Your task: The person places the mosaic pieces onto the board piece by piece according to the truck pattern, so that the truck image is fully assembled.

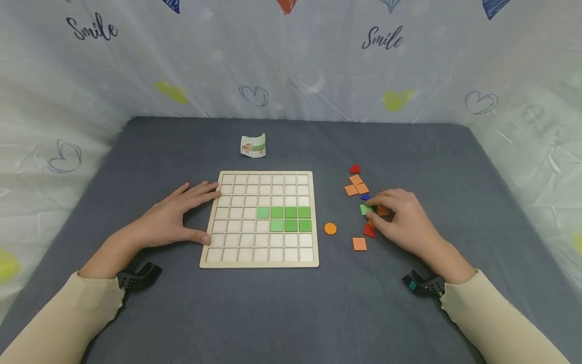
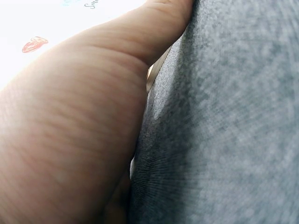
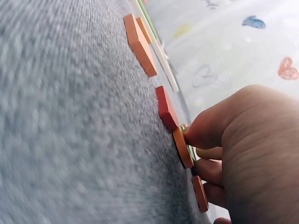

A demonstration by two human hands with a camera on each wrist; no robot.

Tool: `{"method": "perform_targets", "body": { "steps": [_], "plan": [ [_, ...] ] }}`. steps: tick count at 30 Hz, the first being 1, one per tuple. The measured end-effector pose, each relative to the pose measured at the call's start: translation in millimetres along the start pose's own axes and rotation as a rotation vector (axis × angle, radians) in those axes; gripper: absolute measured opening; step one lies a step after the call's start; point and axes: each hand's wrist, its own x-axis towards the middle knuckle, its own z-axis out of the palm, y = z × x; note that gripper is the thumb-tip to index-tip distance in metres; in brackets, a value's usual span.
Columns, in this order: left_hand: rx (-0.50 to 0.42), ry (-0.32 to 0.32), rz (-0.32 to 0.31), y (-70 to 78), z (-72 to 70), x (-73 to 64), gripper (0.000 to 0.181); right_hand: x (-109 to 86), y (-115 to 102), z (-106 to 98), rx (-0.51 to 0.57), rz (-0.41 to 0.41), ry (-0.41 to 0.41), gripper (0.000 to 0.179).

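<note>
A cream grid board (image 1: 258,265) lies flat, with light and darker green square tiles (image 1: 291,212) set in two rows at its right. My left hand (image 1: 161,222) rests beside it, fingers spread, fingertips and thumb on its left edge. Right of the board, my right hand (image 1: 404,220) pinches a light green tile (image 1: 365,209) between thumb and index finger. Around those fingertips lie a blue piece (image 1: 365,197), a red piece (image 1: 369,231) and a brownish-orange tile (image 1: 383,210). In the right wrist view an orange round piece (image 3: 182,148) sits just below the thumb.
Orange square tiles (image 1: 350,190) and a red piece (image 1: 355,169) lie farther back on the right. Nearer are an orange disc (image 1: 330,229) and a single orange square (image 1: 359,244). A small picture card (image 1: 253,146) lies behind the board on the grey cloth (image 1: 263,313).
</note>
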Motion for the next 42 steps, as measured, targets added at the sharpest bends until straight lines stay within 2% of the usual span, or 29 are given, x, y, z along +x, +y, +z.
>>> {"method": "perform_targets", "body": {
  "steps": [12, 24, 29, 37, 42],
  "plan": [
    [0.007, -0.004, 0.000, -0.2, 0.7, 1.1, 0.113, 0.6, 0.2, 5.6, -0.014, -0.063, 0.016, 0.022],
    [0.014, -0.005, 0.018, -1.1, 1.2, 1.1, 0.112, 3.0, -3.5, 4.8, -0.032, 0.010, -0.046, 0.019],
    [0.008, -0.004, 0.010, -1.4, 0.5, -1.1, 0.112, 3.8, -2.8, 6.8, -0.049, -0.002, -0.030, 0.017],
    [0.004, -0.002, -0.005, -0.6, 1.2, -2.0, 0.113, 4.6, -0.1, 6.8, -0.116, -0.095, 0.027, 0.013],
    [0.009, 0.000, 0.003, -1.3, 0.4, -0.2, 0.112, 4.3, 0.9, 7.5, -0.069, -0.087, 0.058, 0.015]
  ]
}}
